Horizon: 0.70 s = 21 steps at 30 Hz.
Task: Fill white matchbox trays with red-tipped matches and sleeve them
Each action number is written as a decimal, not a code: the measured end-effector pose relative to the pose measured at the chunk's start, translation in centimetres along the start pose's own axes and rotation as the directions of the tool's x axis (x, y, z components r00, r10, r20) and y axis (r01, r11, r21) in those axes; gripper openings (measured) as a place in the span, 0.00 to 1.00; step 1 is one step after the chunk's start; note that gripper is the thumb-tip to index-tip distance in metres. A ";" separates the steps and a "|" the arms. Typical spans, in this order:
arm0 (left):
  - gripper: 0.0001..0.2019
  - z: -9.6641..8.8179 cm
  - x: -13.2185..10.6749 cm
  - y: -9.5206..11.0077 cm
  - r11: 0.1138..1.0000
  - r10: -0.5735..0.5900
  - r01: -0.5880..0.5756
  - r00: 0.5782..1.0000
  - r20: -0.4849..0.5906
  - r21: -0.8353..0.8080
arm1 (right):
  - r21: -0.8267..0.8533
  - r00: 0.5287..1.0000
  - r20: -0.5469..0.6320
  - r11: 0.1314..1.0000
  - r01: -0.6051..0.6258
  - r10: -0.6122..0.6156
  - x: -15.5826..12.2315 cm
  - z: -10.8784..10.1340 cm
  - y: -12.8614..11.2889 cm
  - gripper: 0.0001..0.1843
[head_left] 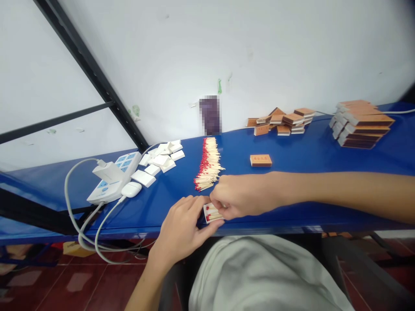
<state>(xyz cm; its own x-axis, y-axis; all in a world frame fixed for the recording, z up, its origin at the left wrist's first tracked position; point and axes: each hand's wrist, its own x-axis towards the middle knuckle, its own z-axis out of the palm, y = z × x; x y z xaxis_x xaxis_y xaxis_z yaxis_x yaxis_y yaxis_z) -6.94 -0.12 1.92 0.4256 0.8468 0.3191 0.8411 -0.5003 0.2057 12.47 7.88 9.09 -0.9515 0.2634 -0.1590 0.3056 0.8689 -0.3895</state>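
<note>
Near the front edge of the blue shelf, my left hand (184, 224) steadies a small white matchbox tray (205, 213) between its thumb and fingers. Red-headed matches (214, 216) lie inside the tray. My right hand (228, 196) reaches in from the right, its fingers pinched over the tray; what they hold is hidden. Just beyond the hands, a long heap of loose matches (208, 162) has its red heads to the left. A single orange matchbox cover (261, 160) lies to the right, above my right forearm.
White trays (160, 160) are piled on the left, beside a power strip (116, 177) with cables and a white earbud case (131, 189). Orange matchboxes (285, 121) lie jumbled at the back right, and a stack of matchboxes (361, 123) stands farther right. A black metal post (97, 77) rises on the left.
</note>
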 end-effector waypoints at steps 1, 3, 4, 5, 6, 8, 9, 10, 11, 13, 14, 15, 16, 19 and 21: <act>0.15 0.0 0.0 0.0 1.000 0.000 0.000 1.000 0.001 -0.004 | 0.009 1.000 -0.003 1.000 0.005 -0.005 0.0 -0.1 0.0 0.16; 0.15 0.0 0.0 0.0 1.000 -0.005 0.005 1.000 -0.001 -0.008 | 0.016 1.000 -0.017 1.000 0.025 -0.025 -0.2 -0.3 0.1 0.16; 0.15 0.0 -0.1 0.0 1.000 -0.008 0.008 1.000 -0.003 -0.010 | 0.014 0.999 -0.025 0.999 0.034 -0.034 -0.3 -0.4 0.2 0.15; 0.15 0.0 -0.1 -0.1 1.000 -0.009 0.009 1.000 -0.005 -0.015 | 0.005 0.999 -0.033 0.999 0.035 -0.035 -0.4 -0.5 0.1 0.15; 0.15 0.0 -0.1 -0.1 1.000 -0.009 0.009 1.000 -0.007 -0.020 | -0.011 0.999 -0.041 1.000 0.029 -0.029 -0.6 -0.6 0.1 0.14; 0.15 0.1 -0.1 -0.1 0.999 -0.012 0.012 1.000 -0.012 -0.032 | -0.058 0.998 -0.055 0.998 -0.002 -0.002 -0.9 -0.8 -0.3 0.14; 0.16 0.1 -0.2 -0.1 0.999 -0.017 0.016 1.000 -0.013 -0.037 | -0.088 0.998 -0.057 0.996 -0.022 0.017 -1.0 -0.8 -0.5 0.14; 0.16 0.1 -0.2 -0.1 0.999 -0.023 0.022 1.000 -0.013 -0.041 | -0.124 0.998 -0.049 0.991 -0.043 0.037 -1.2 -0.8 -0.8 0.14; 0.16 0.1 -0.2 -0.1 0.999 -0.030 0.029 0.999 -0.011 -0.043 | -0.170 0.998 -0.031 0.984 -0.059 0.055 -1.3 -0.8 -1.2 0.14; 0.15 0.1 -0.2 -0.2 0.998 -0.037 0.036 0.999 -0.009 -0.045 | -0.273 0.997 0.037 0.960 -0.061 0.074 -1.5 -0.6 -1.9 0.14; 0.16 0.1 -0.3 -0.2 0.998 -0.038 0.037 0.999 -0.013 -0.044 | -0.317 0.995 0.070 0.947 -0.050 0.076 -1.6 -0.6 -2.1 0.14; 0.16 0.1 -0.3 -0.2 0.998 -0.038 0.037 0.999 -0.016 -0.040 | -0.347 0.993 0.093 0.937 -0.038 0.075 -1.7 -0.5 -2.4 0.14; 0.16 0.1 -0.3 -0.2 0.999 -0.038 0.038 0.999 -0.019 -0.035 | -0.363 0.992 0.100 0.931 -0.035 0.077 -1.7 -0.5 -2.5 0.14; 0.17 0.1 -0.2 -0.2 0.999 -0.048 0.048 0.999 -0.015 -0.019 | -0.338 0.991 0.081 0.939 -0.071 0.104 -1.8 -0.7 -2.7 0.14; 0.17 0.1 -0.2 -0.2 0.999 -0.051 0.051 0.999 -0.010 -0.013 | -0.306 0.990 0.082 0.948 -0.087 0.118 -1.7 -0.8 -2.5 0.14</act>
<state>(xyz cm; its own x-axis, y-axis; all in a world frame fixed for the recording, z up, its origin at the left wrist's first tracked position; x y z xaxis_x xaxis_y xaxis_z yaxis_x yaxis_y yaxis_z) -7.15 -0.15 1.68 0.3789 0.8692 0.3176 0.8572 -0.4590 0.2336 13.34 5.57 11.02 -0.9028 0.3285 -0.2776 0.3620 0.9289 -0.0777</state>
